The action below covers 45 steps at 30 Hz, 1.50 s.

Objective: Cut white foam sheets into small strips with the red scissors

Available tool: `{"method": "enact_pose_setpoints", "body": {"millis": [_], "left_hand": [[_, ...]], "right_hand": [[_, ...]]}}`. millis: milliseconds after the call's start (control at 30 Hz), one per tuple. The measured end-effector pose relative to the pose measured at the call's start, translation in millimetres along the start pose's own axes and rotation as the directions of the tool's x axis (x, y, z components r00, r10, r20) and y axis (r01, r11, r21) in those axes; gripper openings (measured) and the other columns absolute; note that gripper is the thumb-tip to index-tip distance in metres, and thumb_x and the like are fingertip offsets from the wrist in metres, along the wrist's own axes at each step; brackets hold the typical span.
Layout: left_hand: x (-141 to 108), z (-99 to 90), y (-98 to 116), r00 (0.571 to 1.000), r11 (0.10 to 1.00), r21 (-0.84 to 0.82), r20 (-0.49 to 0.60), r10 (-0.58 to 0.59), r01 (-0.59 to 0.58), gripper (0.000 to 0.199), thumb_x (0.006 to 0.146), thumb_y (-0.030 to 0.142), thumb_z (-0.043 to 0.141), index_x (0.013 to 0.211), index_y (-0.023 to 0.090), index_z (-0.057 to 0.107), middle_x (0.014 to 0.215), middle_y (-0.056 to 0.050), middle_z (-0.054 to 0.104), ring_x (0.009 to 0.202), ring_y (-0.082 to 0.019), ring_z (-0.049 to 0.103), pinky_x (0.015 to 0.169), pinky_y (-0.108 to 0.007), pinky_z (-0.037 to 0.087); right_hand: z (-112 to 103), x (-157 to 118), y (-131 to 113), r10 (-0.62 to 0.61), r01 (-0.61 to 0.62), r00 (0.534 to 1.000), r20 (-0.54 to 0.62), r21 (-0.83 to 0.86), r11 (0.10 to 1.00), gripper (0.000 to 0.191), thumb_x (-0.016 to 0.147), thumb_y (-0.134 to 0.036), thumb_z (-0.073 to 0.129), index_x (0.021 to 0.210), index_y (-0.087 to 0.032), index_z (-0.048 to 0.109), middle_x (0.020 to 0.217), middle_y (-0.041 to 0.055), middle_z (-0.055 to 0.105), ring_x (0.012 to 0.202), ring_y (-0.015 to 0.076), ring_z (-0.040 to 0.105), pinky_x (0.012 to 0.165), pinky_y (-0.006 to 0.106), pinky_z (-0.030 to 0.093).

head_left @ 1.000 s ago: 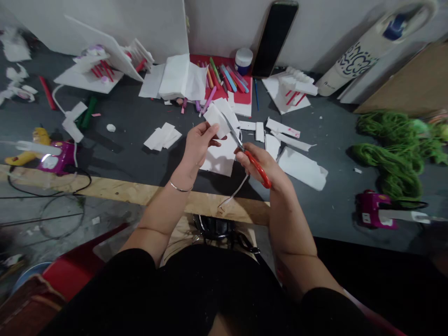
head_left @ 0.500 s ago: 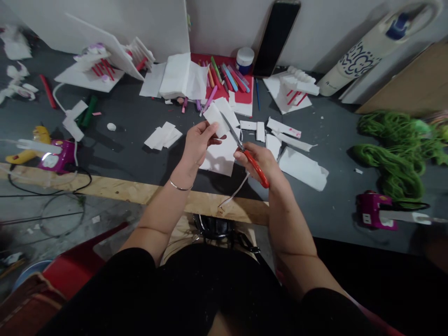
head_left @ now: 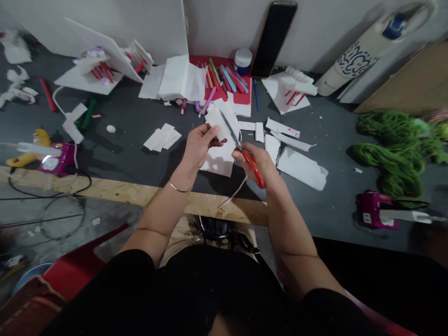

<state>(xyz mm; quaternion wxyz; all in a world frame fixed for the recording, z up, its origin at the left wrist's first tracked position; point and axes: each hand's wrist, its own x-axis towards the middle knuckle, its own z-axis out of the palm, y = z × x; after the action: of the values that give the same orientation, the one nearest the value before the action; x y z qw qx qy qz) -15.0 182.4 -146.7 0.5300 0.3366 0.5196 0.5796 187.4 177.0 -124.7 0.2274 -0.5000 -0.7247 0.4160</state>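
Observation:
My left hand pinches a small piece of white paper between thumb and fingers, above the middle of the dark table. Closed around red-handled scissors is my right hand. The metal blades point up and left, along the right side of the held paper; whether they touch it I cannot tell. A larger white sheet lies beneath my hands. Several small cut white pieces lie left of my left hand. White strips and a torn white piece lie to the right.
Coloured pens and a white-lidded jar stand behind. A dark phone leans on the wall near a patterned bottle. Small white models with red posts sit at the back. Green yarn and a purple glue gun lie right.
The scissors have shifted very slightly left relative to my body, and the held paper is tilted a little differently. Both hands keep their grips; the whole view moves slightly.

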Motion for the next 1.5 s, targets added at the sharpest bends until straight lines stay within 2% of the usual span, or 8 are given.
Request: {"method": "enact_pose_setpoints", "body": {"millis": [467, 767, 867, 967, 1067, 1167, 1333, 1500], "left_hand": [[-6, 2.8, -1, 0.997, 0.999, -0.016, 0.061, -0.042, 0.043, 0.035, 0.09, 0.04, 0.09, 0.081, 0.019, 0.063, 0.075, 0.001, 0.072, 0.071, -0.014, 0.08, 0.075, -0.026, 0.067], [-7, 7.5, -2, 0.995, 0.999, -0.008, 0.087, -0.053, 0.053, 0.036, 0.086, 0.043, 0.092, 0.082, 0.019, 0.066, 0.079, -0.002, 0.077, 0.075, -0.017, 0.082, 0.075, -0.029, 0.068], [-7, 8.4, -2, 0.994, 0.998, -0.016, 0.095, -0.056, 0.057, 0.041, 0.083, 0.048, 0.094, 0.083, 0.018, 0.066, 0.08, -0.002, 0.078, 0.074, -0.017, 0.081, 0.074, -0.027, 0.068], [-8, 8.6, -3, 0.989, 0.997, -0.031, 0.138, -0.06, 0.065, 0.045, 0.077, 0.05, 0.098, 0.083, 0.018, 0.067, 0.08, -0.002, 0.077, 0.071, -0.014, 0.078, 0.071, -0.024, 0.066], [-9, 9.6, -3, 0.983, 0.999, -0.01, 0.175, -0.05, 0.053, 0.042, 0.075, 0.048, 0.098, 0.084, 0.018, 0.07, 0.081, 0.0, 0.075, 0.071, -0.012, 0.074, 0.066, -0.022, 0.065], [-11, 11.7, -6, 0.985, 1.0, 0.022, 0.173, 0.014, -0.018, 0.04, 0.074, 0.048, 0.097, 0.08, 0.02, 0.07, 0.075, 0.002, 0.069, 0.07, -0.012, 0.069, 0.062, -0.022, 0.064], [-12, 16.6, -11, 0.981, 0.989, 0.098, 0.168, 0.093, -0.11, 0.041, 0.075, 0.05, 0.095, 0.072, 0.022, 0.066, 0.071, 0.002, 0.064, 0.066, -0.012, 0.063, 0.056, -0.022, 0.059], [-17, 18.9, -9, 0.979, 0.99, 0.057, 0.167, 0.116, -0.127, 0.037, 0.082, 0.052, 0.091, 0.088, 0.023, 0.07, 0.084, -0.002, 0.072, 0.072, -0.014, 0.068, 0.058, -0.024, 0.06]], "right_hand": [[3, 0, -1, 0.014, -0.015, 0.998, -0.056, -0.019, 1.0, 0.071, 0.087, -0.094, 0.056, 0.092, -0.024, 0.067, 0.074, 0.0051, 0.068, 0.066, 0.0195, 0.059, 0.071, 0.037, 0.049], [0, 3, -2, 0.03, -0.031, 0.998, -0.059, -0.025, 0.999, 0.073, 0.081, -0.097, 0.06, 0.093, -0.026, 0.065, 0.068, 0.0021, 0.061, 0.064, 0.0186, 0.053, 0.07, 0.038, 0.045], [0, 4, -2, 0.044, -0.041, 0.997, -0.068, 0.046, 0.998, 0.074, 0.076, -0.099, 0.063, 0.088, -0.026, 0.064, 0.063, -0.0014, 0.054, 0.059, 0.0158, 0.046, 0.066, 0.037, 0.042], [1, 6, 5, 0.074, -0.051, 0.988, -0.136, 0.162, 0.985, 0.069, 0.083, -0.095, 0.062, 0.096, -0.027, 0.066, 0.062, -0.0034, 0.05, 0.057, 0.0153, 0.044, 0.062, 0.036, 0.043], [1, 10, 14, 0.039, 0.024, 0.974, -0.222, 0.273, 0.962, 0.064, 0.089, -0.088, 0.062, 0.115, -0.03, 0.063, 0.078, -0.0002, 0.058, 0.067, 0.0186, 0.053, 0.066, 0.038, 0.05], [3, 14, 19, -0.04, 0.115, 0.977, -0.207, 0.364, 0.924, 0.071, 0.079, -0.082, 0.077, 0.127, -0.034, 0.054, 0.1, 0.0043, 0.062, 0.088, 0.0231, 0.063, 0.078, 0.042, 0.058], [11, 20, 20, -0.029, 0.104, 0.988, -0.154, 0.508, 0.855, 0.069, 0.073, -0.074, 0.082, 0.12, -0.034, 0.051, 0.099, 0.0013, 0.058, 0.092, 0.0226, 0.064, 0.082, 0.044, 0.06], [21, 22, 21, 0.021, 0.084, 0.986, -0.165, 0.603, 0.793, 0.064, 0.072, -0.065, 0.081, 0.117, -0.032, 0.05, 0.095, -0.0011, 0.058, 0.085, 0.0192, 0.065, 0.085, 0.043, 0.061]]}}
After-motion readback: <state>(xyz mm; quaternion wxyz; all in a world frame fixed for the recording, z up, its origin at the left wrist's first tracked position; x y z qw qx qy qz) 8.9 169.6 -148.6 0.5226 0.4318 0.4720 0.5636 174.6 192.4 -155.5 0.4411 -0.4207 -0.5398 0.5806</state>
